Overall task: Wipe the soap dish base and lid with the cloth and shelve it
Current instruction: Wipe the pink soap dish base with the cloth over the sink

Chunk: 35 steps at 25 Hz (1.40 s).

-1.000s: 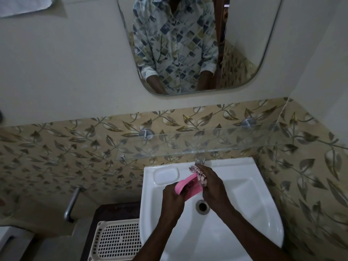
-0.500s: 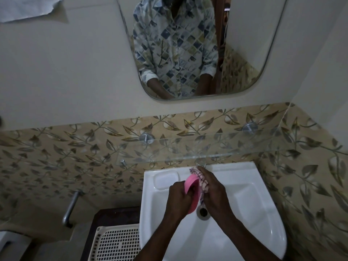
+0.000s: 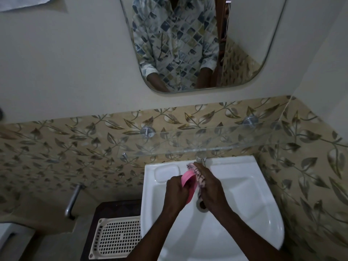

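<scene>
Gripping pink oval plastic soap dish piece [image 3: 188, 182] on edge over white ceramic sink [image 3: 244, 187], left hand [image 3: 176, 188] curls round rim; right hand [image 3: 211, 188] clutches patterned cloth [image 3: 197, 173] against its right face; long axis points toward clear glass shelf [image 3: 207, 146].

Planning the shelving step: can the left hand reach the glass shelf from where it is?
Probably yes. The left hand, gripping the pink soap dish, is just below the glass shelf, with nothing visible between them; the right hand and cloth sit alongside.
</scene>
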Each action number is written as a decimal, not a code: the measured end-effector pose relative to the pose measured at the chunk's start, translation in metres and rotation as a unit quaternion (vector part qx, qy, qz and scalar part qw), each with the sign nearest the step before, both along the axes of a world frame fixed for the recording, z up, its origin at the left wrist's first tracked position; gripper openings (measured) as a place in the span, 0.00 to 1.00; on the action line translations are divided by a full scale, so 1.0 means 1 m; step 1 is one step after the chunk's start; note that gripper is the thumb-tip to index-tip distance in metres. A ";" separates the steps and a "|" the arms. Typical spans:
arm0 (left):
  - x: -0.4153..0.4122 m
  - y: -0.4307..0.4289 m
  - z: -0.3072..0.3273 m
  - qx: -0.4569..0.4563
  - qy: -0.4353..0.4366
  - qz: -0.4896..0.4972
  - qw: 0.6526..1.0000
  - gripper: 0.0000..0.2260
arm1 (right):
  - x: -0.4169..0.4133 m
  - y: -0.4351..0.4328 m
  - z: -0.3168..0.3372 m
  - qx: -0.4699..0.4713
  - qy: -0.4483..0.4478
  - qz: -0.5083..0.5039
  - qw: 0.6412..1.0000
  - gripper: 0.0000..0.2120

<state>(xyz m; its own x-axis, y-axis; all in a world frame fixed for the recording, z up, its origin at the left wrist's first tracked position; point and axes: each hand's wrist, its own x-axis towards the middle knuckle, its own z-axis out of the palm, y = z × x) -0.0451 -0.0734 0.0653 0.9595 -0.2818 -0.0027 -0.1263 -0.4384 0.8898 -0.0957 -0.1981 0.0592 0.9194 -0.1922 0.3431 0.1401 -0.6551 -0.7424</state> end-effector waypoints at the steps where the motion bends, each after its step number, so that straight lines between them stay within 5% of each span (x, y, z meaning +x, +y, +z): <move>1: 0.000 0.001 0.000 -0.003 -0.002 0.008 1.000 0.13 | -0.001 -0.002 -0.002 0.009 0.013 -0.019 1.000 0.26; 5: -0.005 0.005 -0.002 -0.027 -0.013 -0.015 0.999 0.14 | -0.001 0.025 0.001 -0.087 -0.071 0.053 0.992 0.19; 9: -0.023 0.001 0.001 -0.106 -0.004 0.082 0.991 0.10 | 0.003 0.015 0.002 0.093 -0.001 -0.083 0.992 0.22; 11: -0.027 -0.001 0.007 -0.121 0.000 0.068 0.990 0.10 | 0.001 0.010 0.009 0.095 -0.018 -0.070 0.993 0.23; 17: 0.008 0.001 0.029 0.077 0.045 -0.053 0.995 0.06 | 0.003 0.007 0.014 -0.048 -0.105 -0.002 0.993 0.22; 20: 0.001 0.007 0.025 0.029 -0.012 -0.038 0.999 0.07 | -0.002 0.005 0.010 -0.094 -0.097 0.026 0.991 0.31; 23: -0.003 0.012 0.014 -0.025 -0.020 -0.017 0.999 0.07 | -0.005 -0.009 0.007 0.002 -0.014 -0.056 0.998 0.30; 27: -0.007 0.011 0.007 -0.026 -0.012 -0.023 0.999 0.06 | -0.013 0.008 0.007 -0.071 -0.077 0.037 0.994 0.32; 30: -0.009 0.016 0.004 -0.030 -0.014 -0.016 0.999 0.05 | -0.013 0.007 0.008 -0.012 -0.022 -0.015 1.000 0.29; 33: -0.008 0.019 0.005 -0.036 -0.014 -0.009 0.999 0.08 | -0.018 0.028 0.010 -0.052 -0.089 0.037 0.994 0.27; 35: -0.015 0.019 0.008 -0.068 -0.011 0.009 0.998 0.08 | -0.016 0.026 0.010 0.003 -0.085 0.013 0.996 0.25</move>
<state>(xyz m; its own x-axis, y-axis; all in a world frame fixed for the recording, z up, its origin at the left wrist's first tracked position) -0.0604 -0.0546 0.0730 0.9640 -0.2602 0.0553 -0.1392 -0.3163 0.9384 -0.1121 -0.1720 0.0688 0.8528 -0.1713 0.4934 0.2812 -0.6454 -0.7102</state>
